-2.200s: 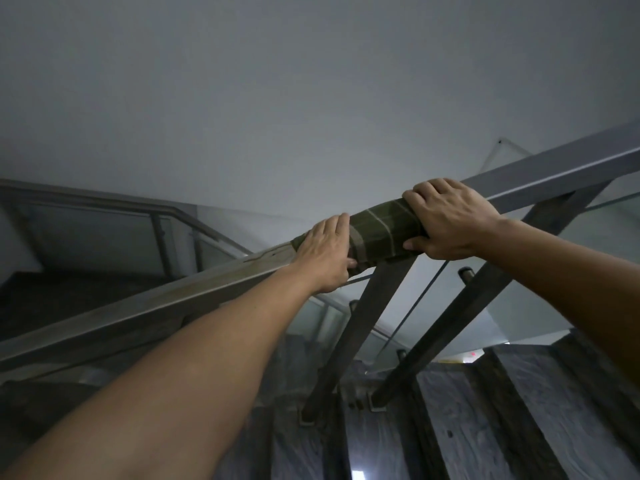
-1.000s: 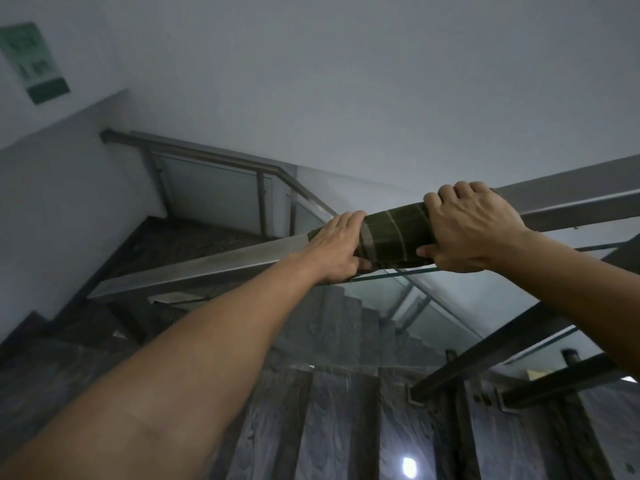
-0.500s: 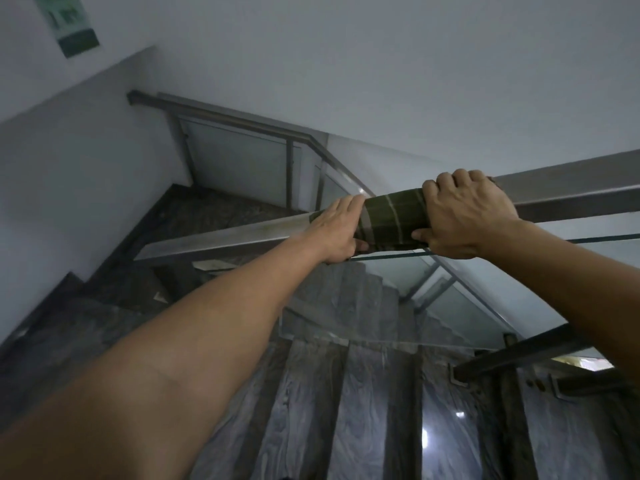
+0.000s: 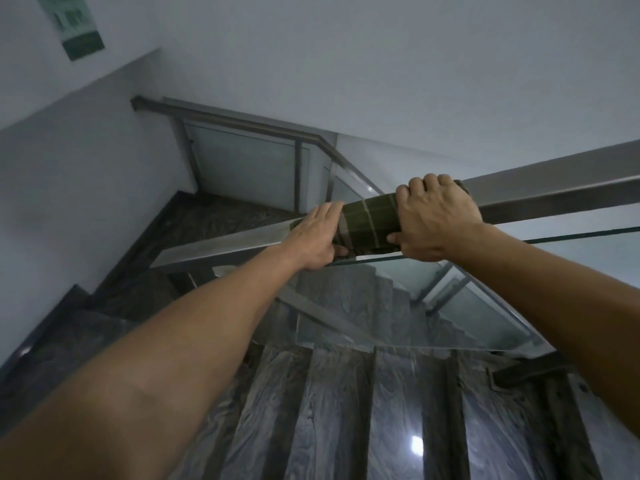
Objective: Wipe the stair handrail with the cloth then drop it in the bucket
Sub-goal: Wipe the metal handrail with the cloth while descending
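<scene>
cloth [image 4: 369, 221] around handrail [image 4: 221, 245], between both grips

Olive-green cloth [image 4: 369, 223] with pale stripes, wrapped snugly around grey metal stair handrail [image 4: 221, 247]; rail slopes from 9 o'clock up toward 3 o'clock.

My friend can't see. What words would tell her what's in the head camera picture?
Two bare hands hold a green striped cloth wrapped around a metal stair handrail, the left hand at its lower end and the right hand gripping its upper end. Below, dark marble steps and glass panels lead down.
</scene>
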Tool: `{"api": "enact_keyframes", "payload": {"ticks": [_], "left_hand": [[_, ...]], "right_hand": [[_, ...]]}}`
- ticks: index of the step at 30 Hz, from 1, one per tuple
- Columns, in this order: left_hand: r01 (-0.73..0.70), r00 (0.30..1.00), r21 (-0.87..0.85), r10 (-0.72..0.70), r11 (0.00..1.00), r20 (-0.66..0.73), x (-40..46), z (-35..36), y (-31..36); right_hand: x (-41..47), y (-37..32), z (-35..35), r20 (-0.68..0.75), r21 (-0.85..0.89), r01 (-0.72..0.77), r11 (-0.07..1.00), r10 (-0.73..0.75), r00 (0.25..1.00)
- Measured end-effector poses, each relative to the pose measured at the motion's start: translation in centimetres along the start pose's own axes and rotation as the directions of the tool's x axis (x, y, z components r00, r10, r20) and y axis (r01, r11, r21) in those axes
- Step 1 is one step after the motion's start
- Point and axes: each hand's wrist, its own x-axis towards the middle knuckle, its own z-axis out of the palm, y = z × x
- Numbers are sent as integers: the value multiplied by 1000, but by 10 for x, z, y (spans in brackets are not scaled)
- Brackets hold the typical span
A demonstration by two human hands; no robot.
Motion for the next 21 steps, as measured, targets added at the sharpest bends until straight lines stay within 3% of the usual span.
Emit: {"api": "enact_keyframes", "payload": {"ticks": [10,21], "left_hand": [[-48,999,-31,47,998,-22,-19,3,-83],[10,1000,-31,-11,999,-15,-52,11,-187]], "right_hand": [[42,-73,12,-6,-39,-24,999,24,1000],[99,-168,27,43,10,-2,1000,1,999]]}}
